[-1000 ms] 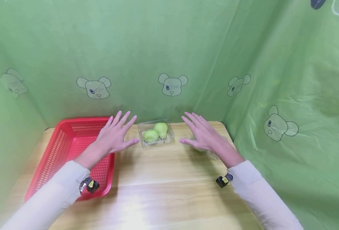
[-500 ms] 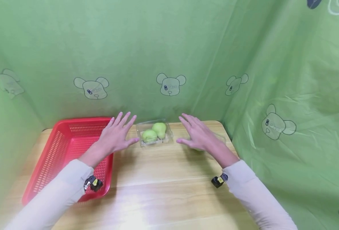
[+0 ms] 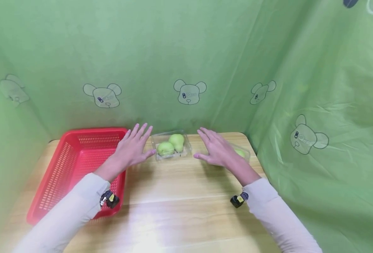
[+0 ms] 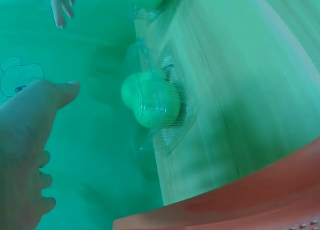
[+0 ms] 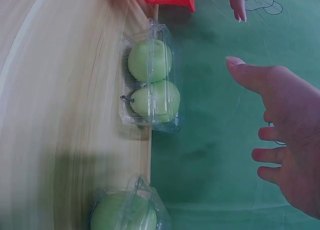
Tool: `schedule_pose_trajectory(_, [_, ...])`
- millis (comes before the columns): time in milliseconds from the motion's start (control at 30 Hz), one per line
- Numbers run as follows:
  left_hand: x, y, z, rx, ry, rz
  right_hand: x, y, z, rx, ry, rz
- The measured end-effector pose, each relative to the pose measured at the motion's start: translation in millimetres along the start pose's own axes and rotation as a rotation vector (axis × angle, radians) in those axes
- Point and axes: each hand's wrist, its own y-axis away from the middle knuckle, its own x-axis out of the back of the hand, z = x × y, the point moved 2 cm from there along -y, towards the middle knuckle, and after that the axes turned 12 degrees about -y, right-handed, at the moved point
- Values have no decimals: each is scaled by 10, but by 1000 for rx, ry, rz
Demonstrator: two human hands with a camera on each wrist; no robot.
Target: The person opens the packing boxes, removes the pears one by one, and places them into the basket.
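My left hand (image 3: 130,148), fingers straight and spread, hovers above the right rim of a red basket (image 3: 76,172) and holds nothing. Just to its right, a clear plastic box (image 3: 159,137) with two green pears (image 3: 176,141) sits at the table's back edge. My right hand (image 3: 216,149) hangs in the air with its fingers extended, touching nothing. Partly hidden beneath it is a second clear box (image 3: 246,151) with green fruit inside; in the right wrist view a pale green fruit (image 5: 122,213) shows through that box's plastic.
A light wooden table (image 3: 174,211) carries everything. Green curtains (image 3: 148,52) with bear faces stand behind it and at both sides. Black wrist cameras (image 3: 238,200) are strapped at both cuffs.
My left hand has moved slightly right. The right hand has shifted a little left, uncovering more of the second box. The basket and boxes stay in place.
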Motion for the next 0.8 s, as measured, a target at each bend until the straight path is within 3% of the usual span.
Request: schedule_pose_trajectory(800, [-191,-104,54,39,93,-26,-242,-139,-90,-2,-48,0])
